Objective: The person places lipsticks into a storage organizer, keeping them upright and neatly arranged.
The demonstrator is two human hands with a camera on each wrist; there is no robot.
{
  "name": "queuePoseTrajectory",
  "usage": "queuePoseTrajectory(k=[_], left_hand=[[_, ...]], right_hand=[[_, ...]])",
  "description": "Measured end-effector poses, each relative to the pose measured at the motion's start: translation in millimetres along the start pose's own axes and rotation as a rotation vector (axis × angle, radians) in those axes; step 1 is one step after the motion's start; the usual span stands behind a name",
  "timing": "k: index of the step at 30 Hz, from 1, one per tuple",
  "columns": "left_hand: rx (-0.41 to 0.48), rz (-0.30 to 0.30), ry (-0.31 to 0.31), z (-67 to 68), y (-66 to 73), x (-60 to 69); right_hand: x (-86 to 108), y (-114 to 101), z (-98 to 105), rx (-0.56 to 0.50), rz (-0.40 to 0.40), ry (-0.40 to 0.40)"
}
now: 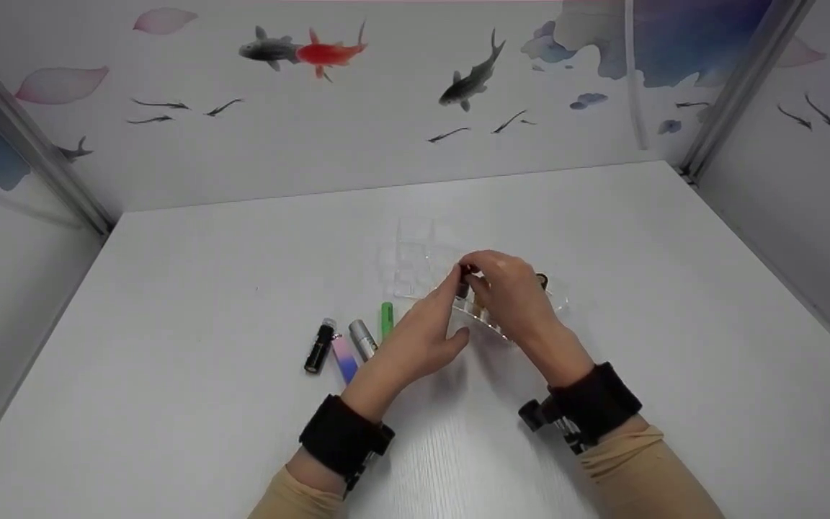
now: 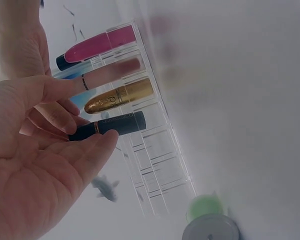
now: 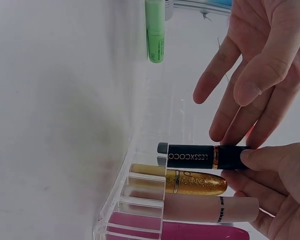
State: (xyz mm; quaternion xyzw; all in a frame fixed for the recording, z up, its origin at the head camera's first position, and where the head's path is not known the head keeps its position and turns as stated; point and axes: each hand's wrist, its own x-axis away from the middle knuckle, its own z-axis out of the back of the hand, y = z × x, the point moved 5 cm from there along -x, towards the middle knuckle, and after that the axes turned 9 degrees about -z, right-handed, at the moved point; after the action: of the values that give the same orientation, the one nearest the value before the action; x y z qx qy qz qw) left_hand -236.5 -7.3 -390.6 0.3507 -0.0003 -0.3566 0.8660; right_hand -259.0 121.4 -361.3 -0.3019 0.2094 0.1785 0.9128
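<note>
On the white table (image 1: 206, 288), the clear rack (image 2: 176, 143) stood below both hands' fingers. The right hand (image 1: 519, 295), nearer, pinched the top of an upright black tube (image 3: 195, 157), its lower end just past the rim, shallower than the neighbouring gold tube (image 3: 197, 183); the left hand (image 1: 415, 342) reached alongside, fingers straight, contact unclear.

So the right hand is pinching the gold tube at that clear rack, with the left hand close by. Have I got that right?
Not quite: the right hand is pinching the black tube at the clear rack, with the left hand close by. The right wrist view shows it.
</note>
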Motion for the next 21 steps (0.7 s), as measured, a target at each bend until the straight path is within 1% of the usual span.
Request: queuePoseTrajectory(k=[4,9,16,21], left_hand=[[-0.005,0.007,0.001,-1.2,-0.8,0.2],[-0.018,-0.021,0.014,-0.9,0.3,0.6],[-0.035,-0.043,0.012,-2.1,-0.6,1.1],[-0.028,-0.029,0.006,-4.0,-1.2,1.2]], right_hand=[[-0.7,2.0,-2.0,-0.003,-0.014,-0.012],[-1.3,3.6,-3.1,-0.005,-0.024,-0.012],[-1.1,3.5,-4.7,0.042,-0.044,-0.025],[0.0,3.8,-5.2,0.053,-0.033,-0.023]])
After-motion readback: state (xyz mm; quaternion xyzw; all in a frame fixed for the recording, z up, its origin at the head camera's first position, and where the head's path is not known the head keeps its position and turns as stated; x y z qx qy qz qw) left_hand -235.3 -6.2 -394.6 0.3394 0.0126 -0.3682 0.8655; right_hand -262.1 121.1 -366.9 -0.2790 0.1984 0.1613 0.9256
